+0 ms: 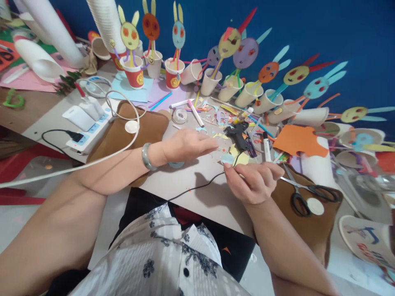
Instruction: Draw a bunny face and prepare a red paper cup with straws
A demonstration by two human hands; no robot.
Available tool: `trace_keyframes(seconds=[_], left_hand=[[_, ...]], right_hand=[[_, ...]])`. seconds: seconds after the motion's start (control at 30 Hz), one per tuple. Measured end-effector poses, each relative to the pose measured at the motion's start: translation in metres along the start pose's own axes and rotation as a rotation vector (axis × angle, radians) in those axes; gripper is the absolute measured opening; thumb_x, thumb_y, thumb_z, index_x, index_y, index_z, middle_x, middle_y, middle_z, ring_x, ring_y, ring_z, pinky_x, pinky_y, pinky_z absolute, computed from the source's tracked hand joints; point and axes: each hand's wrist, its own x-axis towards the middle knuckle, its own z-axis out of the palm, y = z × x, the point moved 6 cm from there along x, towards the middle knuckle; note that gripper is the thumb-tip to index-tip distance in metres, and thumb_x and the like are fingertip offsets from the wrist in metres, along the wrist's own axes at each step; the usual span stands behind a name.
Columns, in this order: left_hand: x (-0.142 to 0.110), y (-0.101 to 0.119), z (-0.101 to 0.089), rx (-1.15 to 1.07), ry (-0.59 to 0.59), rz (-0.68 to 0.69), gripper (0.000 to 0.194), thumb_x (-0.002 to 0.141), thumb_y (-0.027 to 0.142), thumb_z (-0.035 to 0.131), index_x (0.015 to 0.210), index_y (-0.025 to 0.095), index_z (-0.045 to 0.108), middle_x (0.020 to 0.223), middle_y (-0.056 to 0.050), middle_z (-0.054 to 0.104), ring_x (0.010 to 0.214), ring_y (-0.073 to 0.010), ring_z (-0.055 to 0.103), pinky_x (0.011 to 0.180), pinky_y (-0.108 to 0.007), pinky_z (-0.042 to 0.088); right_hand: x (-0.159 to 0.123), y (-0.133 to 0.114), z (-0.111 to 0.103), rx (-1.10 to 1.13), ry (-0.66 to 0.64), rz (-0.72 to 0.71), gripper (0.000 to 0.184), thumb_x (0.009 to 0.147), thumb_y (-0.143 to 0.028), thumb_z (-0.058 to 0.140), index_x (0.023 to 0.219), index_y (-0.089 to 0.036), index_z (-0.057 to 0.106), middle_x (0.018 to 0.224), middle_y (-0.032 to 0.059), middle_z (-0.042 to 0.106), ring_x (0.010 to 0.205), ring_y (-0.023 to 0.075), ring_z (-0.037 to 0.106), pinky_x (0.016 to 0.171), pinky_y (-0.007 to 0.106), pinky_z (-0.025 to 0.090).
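Observation:
My right hand (254,179) is closed, with thumb and finger pinching a small light blue paper piece (228,158) above the table. To its left, my left hand (191,144) points right, its fingers pressed together. Whether something small is between those fingertips I cannot make out. Just beyond both hands lies a black glue gun (239,135), its cord running down toward my lap. Yellow paper scraps (242,158) lie beside it. A white marker with a black cap (266,147) is near my right fingers, and scissors with black handles (300,193) rest on a brown mat.
Paper cups with rabbit-faced figures (132,76) line the blue wall. A power strip (92,129) with plugged chargers stands left, and a white cable (129,146) crosses above my left forearm. Orange cut paper (298,141) lies right. Pens, tape (180,116) and scraps fill the middle.

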Motion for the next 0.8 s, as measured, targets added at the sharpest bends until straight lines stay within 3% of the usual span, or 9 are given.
trace_keyframes(seconds=[0.2, 0.37, 0.53, 0.63, 0.8], left_hand=[[-0.009, 0.013, -0.013, -0.203, 0.046, 0.148, 0.030, 0.099, 0.034, 0.044, 0.104, 0.024, 0.072, 0.111, -0.012, 0.077, 0.105, -0.0189, 0.071, 0.093, -0.033, 0.054], [-0.009, 0.021, -0.019, -0.250, -0.008, 0.185, 0.029, 0.098, 0.033, 0.047, 0.101, 0.024, 0.074, 0.121, -0.011, 0.076, 0.122, -0.0200, 0.068, 0.103, -0.037, 0.054], [-0.011, 0.022, -0.021, -0.283, 0.038, 0.193, 0.027, 0.098, 0.031, 0.048, 0.098, 0.023, 0.075, 0.119, -0.013, 0.077, 0.120, -0.0215, 0.069, 0.102, -0.037, 0.055], [-0.010, 0.020, -0.018, -0.288, 0.044, 0.173, 0.026, 0.098, 0.029, 0.048, 0.097, 0.025, 0.074, 0.115, -0.011, 0.078, 0.117, -0.0187, 0.070, 0.101, -0.034, 0.054], [-0.008, 0.015, -0.017, -0.287, 0.169, 0.117, 0.023, 0.097, 0.032, 0.050, 0.095, 0.024, 0.072, 0.099, -0.007, 0.078, 0.094, -0.0148, 0.072, 0.088, -0.028, 0.054]], right_hand=[[-0.008, 0.003, 0.000, -0.114, 0.037, -0.036, 0.011, 0.089, -0.034, 0.066, 0.089, -0.035, 0.076, 0.069, 0.0030, 0.064, 0.066, 0.0184, 0.055, 0.070, 0.041, 0.035], [-0.010, 0.003, -0.004, -0.070, 0.092, -0.049, 0.008, 0.087, -0.031, 0.069, 0.090, -0.036, 0.075, 0.068, 0.0013, 0.063, 0.066, 0.0175, 0.054, 0.073, 0.042, 0.032], [-0.008, 0.000, -0.011, -0.107, 0.167, -0.066, 0.001, 0.083, -0.033, 0.073, 0.083, -0.033, 0.074, 0.066, 0.0009, 0.063, 0.062, 0.0167, 0.050, 0.070, 0.040, 0.031], [-0.005, -0.004, -0.014, -0.141, 0.183, -0.057, 0.008, 0.085, -0.034, 0.072, 0.077, -0.033, 0.072, 0.065, 0.0010, 0.061, 0.062, 0.0170, 0.051, 0.072, 0.042, 0.032], [0.004, -0.015, -0.028, -0.008, 0.401, -0.049, 0.007, 0.085, -0.029, 0.074, 0.079, -0.030, 0.070, 0.073, 0.0027, 0.064, 0.070, 0.0201, 0.058, 0.077, 0.044, 0.040]])
